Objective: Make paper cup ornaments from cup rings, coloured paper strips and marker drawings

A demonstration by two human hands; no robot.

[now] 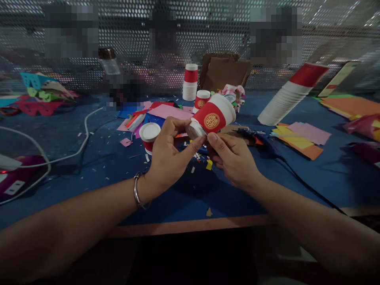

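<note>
A red and white paper cup (214,114) with a gold emblem is held tilted on its side above the blue table (89,174), base toward me. My left hand (169,152) grips the cup's base with thumb and fingers; a metal bangle sits on that wrist. My right hand (233,158) pinches the same base from the right, fingers curled. Just left of my left hand, another cup (149,135) stands upside down on the table.
Stacks of cups stand at the back middle (190,82) and lean at the right (292,94). A glue gun (252,136) with a black cord lies right of my hands. Coloured paper sheets (303,136), scraps, a white cable (86,130) and a perforated metal screen (178,31) surround the work area.
</note>
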